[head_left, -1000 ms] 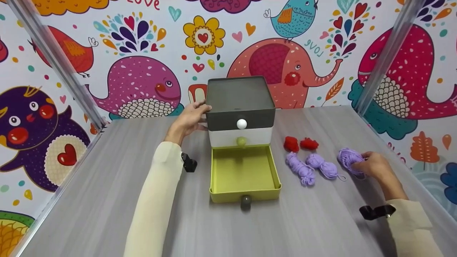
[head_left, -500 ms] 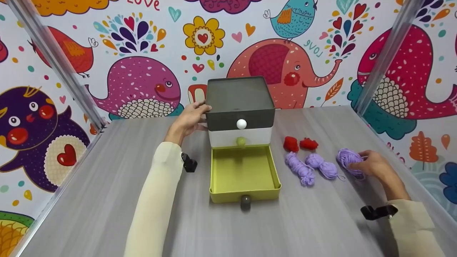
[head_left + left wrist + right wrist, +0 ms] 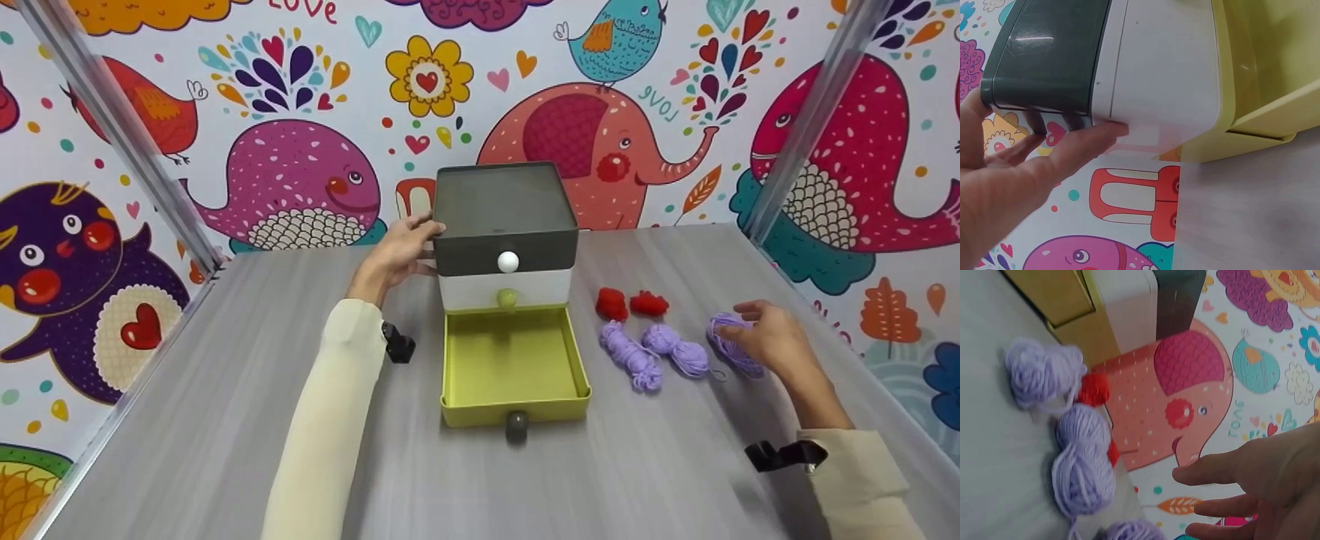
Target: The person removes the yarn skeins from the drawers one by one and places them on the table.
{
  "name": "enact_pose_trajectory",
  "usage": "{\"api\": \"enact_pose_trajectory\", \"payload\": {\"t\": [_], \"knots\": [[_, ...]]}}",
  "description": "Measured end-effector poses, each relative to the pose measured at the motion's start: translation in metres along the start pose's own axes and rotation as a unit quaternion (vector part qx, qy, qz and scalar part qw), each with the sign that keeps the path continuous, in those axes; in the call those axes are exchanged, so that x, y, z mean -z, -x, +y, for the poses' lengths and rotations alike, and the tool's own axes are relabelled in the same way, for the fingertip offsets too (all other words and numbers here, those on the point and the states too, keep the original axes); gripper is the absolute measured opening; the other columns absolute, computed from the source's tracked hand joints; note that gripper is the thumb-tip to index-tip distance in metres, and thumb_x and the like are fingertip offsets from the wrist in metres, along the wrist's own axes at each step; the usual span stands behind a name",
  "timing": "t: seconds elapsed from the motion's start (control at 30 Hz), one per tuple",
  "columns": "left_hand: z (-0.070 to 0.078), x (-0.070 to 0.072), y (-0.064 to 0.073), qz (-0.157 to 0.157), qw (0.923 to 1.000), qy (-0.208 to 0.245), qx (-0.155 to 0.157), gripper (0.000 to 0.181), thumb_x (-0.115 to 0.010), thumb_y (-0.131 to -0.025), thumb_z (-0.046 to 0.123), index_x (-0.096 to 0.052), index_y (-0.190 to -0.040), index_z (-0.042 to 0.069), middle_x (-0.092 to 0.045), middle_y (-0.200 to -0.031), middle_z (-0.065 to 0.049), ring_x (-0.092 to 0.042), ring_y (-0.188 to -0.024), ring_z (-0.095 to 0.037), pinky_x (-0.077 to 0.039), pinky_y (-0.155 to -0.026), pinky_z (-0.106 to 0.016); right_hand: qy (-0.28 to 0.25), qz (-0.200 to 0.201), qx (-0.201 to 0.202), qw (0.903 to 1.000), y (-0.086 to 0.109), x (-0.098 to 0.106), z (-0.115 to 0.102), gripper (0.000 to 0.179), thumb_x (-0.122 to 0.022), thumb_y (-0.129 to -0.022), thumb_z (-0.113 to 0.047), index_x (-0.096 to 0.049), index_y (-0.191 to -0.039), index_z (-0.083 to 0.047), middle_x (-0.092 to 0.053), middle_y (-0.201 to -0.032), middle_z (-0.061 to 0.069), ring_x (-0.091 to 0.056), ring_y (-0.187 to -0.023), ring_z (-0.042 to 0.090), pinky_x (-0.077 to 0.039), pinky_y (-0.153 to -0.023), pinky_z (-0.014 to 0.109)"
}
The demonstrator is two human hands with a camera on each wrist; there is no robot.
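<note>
My left hand (image 3: 401,247) rests against the left side of a stacked drawer box (image 3: 506,199), which has a dark grey top tier, a white tier and a yellow-green bottom tier. In the left wrist view, that hand's fingers touch the side wall. The bottom drawer (image 3: 514,367) is pulled out, with nothing inside. My right hand (image 3: 776,341) is just above and beside a purple yarn skein (image 3: 735,356), fingers extended, holding nothing. In the right wrist view, the hand (image 3: 1264,484) has its fingers spread, with the skein (image 3: 1134,531) partly cut off by the frame's bottom edge.
Right of the drawer lie a twisted purple yarn bundle (image 3: 631,356), another purple yarn bundle pinched in the middle (image 3: 675,349), and two red yarn clumps, one left (image 3: 612,304) and one right (image 3: 649,303). A cartoon-printed wall (image 3: 300,180) stands behind the grey table (image 3: 225,420).
My right hand has let go of the purple skein and lifted slightly, its fingers now straighter. My left hand and the drawer box have not moved.
</note>
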State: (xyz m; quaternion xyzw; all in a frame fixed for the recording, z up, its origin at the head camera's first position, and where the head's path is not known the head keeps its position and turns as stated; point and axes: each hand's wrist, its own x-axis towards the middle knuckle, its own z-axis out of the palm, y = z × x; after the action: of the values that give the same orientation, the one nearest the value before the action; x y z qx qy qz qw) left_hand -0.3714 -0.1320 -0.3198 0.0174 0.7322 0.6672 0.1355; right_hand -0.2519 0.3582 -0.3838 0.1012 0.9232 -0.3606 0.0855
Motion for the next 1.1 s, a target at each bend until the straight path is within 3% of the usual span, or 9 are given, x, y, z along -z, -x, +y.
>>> {"api": "enact_pose_trajectory", "payload": {"t": [0.23, 0.57, 0.9, 1.1], "knots": [[0.000, 0.000, 0.000, 0.000, 1.0000, -0.002, -0.002, 0.067, -0.050, -0.103, 0.024, -0.019, -0.161, 0.012, -0.044, -0.151, -0.019, -0.058, -0.127, -0.039, -0.050, -0.102, -0.060, 0.002, 0.011, 0.057, 0.9983, 0.013, -0.016, -0.032, 0.069, -0.063, -0.097, -0.040, -0.041, -0.148, 0.002, -0.043, -0.147, 0.034, -0.042, -0.133, 0.051, -0.040, -0.109, 0.065], [0.000, -0.001, 0.003, 0.001, 1.0000, -0.006, -0.004, 0.066, -0.050, -0.104, 0.025, -0.019, -0.161, 0.012, -0.046, -0.149, -0.019, -0.059, -0.125, -0.038, -0.051, -0.102, -0.059, -0.046, 0.001, 0.107, 0.9932, 0.030, -0.046, -0.066, 0.069, -0.056, -0.097, -0.055, -0.049, -0.143, -0.005, -0.053, -0.143, 0.024, -0.051, -0.131, 0.041, -0.051, -0.105, 0.054], [0.000, -0.001, 0.002, 0.002, 1.0000, -0.003, 0.002, 0.066, -0.050, -0.104, 0.025, -0.020, -0.161, 0.014, -0.046, -0.150, -0.018, -0.059, -0.126, -0.037, -0.050, -0.103, -0.059, -0.098, -0.066, 0.112, 0.9867, 0.043, -0.069, -0.082, 0.064, -0.057, -0.096, -0.054, -0.051, -0.144, -0.012, -0.054, -0.142, 0.018, -0.061, -0.113, 0.029, -0.058, -0.096, 0.038], [-0.001, -0.001, 0.002, 0.001, 1.0000, 0.002, -0.001, 0.066, -0.050, -0.103, 0.024, -0.019, -0.161, 0.014, -0.043, -0.152, -0.018, -0.059, -0.125, -0.038, -0.050, -0.103, -0.059, -0.133, -0.108, 0.127, 0.9770, 0.049, -0.086, -0.087, 0.058, -0.060, -0.098, -0.045, -0.054, -0.142, -0.008, -0.064, -0.128, 0.017, -0.064, -0.105, 0.022, -0.059, -0.090, 0.032]]}}
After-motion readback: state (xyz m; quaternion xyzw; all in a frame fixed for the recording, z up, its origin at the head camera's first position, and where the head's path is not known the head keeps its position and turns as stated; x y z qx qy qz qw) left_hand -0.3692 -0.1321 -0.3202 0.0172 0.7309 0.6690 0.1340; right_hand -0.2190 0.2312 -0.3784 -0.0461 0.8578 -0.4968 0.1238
